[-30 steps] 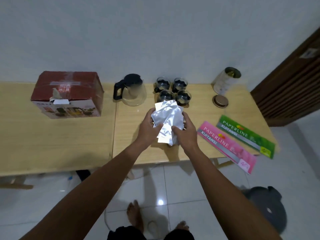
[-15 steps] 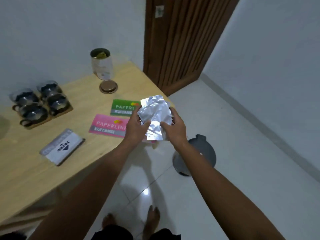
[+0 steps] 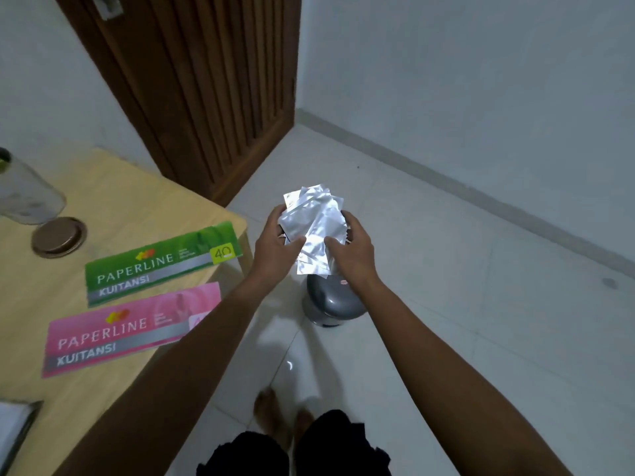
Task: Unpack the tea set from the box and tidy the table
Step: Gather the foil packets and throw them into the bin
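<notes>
Wooden table at left, w/ green receipt book & pink receipt book side by side near its corner, brown round lid just beside a glass jar. Grey bin on floor, below the hands. Left hand & right hand both grip the silver foil packets from either side, thumbs pressed on front, held off the table above the bin.

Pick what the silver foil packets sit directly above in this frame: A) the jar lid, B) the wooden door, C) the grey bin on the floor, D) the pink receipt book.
C: both hands, left and right, hold the silver foil packets over the grey bin on the floor, clear of the table.
</notes>
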